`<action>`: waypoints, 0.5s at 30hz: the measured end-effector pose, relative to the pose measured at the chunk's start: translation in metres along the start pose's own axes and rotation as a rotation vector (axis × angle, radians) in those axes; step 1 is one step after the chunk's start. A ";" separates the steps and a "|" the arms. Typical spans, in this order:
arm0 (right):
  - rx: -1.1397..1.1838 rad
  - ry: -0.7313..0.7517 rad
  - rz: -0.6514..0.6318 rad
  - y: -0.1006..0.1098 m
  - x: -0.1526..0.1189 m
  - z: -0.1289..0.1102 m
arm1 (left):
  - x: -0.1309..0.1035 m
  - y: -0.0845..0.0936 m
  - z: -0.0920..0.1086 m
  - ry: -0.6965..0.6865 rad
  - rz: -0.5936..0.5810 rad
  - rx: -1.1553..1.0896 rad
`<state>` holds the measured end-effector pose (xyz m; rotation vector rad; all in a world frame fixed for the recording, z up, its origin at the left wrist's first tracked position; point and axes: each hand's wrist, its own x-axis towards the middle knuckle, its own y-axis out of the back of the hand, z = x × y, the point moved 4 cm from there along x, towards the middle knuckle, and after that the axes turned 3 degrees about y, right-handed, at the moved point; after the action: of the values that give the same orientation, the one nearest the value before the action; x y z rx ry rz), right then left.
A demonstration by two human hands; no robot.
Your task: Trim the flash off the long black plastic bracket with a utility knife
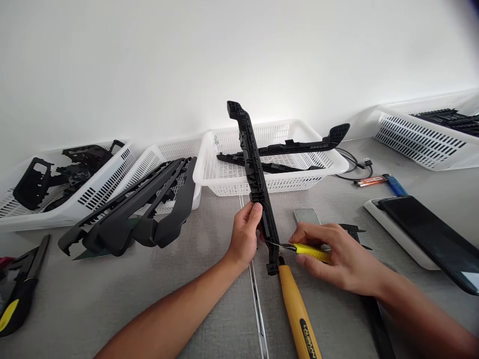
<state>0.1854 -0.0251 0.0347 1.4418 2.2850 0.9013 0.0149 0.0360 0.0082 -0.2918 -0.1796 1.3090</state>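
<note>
A long black plastic part stands tilted in front of the middle white basket. My left hand is closed round its lower half, with the thumb on top. In my right hand is a yellow-handled knife, pinched between thumb and fingers. The thin blade points left and meets the part near its lower end; whether it cuts in is too small to tell. Just under that end lies a tool with an orange-yellow handle.
The middle basket holds black strips. To the left are baskets with black parts and long black trims. At right are another basket, a dark device, a cable and a lighter. A metal rail lies between my arms.
</note>
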 end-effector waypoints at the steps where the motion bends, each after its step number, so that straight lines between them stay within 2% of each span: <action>1: -0.001 -0.004 0.005 0.000 0.000 0.000 | 0.000 0.000 -0.001 0.001 -0.002 0.003; 5: 0.009 -0.007 0.018 -0.002 -0.001 -0.003 | 0.000 -0.001 -0.003 0.022 -0.030 0.018; 9: 0.064 0.015 -0.022 -0.007 0.000 -0.005 | 0.001 0.000 -0.004 0.024 -0.062 0.011; 15: 0.060 -0.001 -0.013 -0.009 0.001 0.001 | 0.003 0.006 -0.008 0.036 -0.004 -0.052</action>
<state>0.1794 -0.0261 0.0284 1.4503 2.3364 0.8341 0.0120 0.0390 -0.0018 -0.3586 -0.1839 1.2954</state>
